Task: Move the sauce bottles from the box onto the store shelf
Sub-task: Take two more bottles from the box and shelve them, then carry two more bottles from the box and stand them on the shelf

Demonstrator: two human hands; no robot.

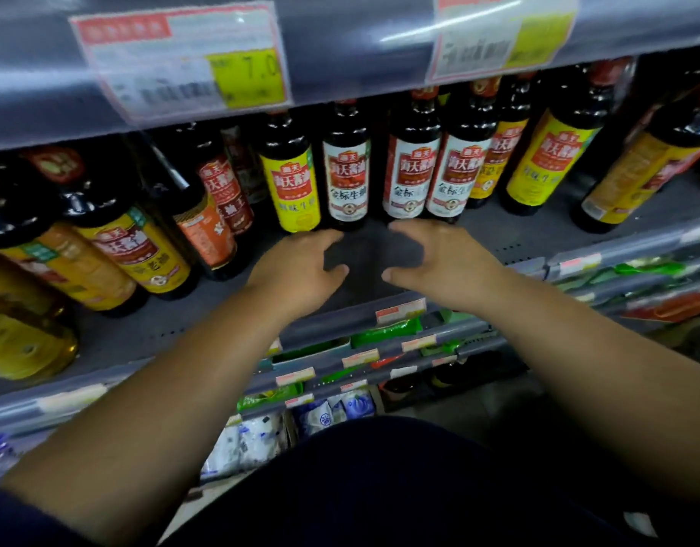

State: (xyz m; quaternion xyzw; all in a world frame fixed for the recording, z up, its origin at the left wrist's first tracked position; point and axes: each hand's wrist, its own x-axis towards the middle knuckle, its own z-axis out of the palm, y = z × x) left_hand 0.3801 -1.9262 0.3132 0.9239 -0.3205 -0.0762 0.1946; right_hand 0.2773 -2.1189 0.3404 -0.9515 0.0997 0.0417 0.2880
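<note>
Dark sauce bottles stand in a row at the back of the grey store shelf [364, 270]. Three carry white and red labels: one [347, 179] at centre and a touching pair [410, 179] [457, 179] to its right. A yellow-labelled bottle [295, 187] stands left of them. My left hand [301, 266] and my right hand [439, 262] hover over the bare shelf just in front of these bottles, fingers curled and apart, holding nothing. The box is out of view.
Larger yellow and orange labelled bottles [135, 250] crowd the shelf's left side, and more yellow ones [545, 163] stand to the right. The upper shelf edge with price tags [182, 57] overhangs close above. Lower shelves hold green and white packets [388, 333].
</note>
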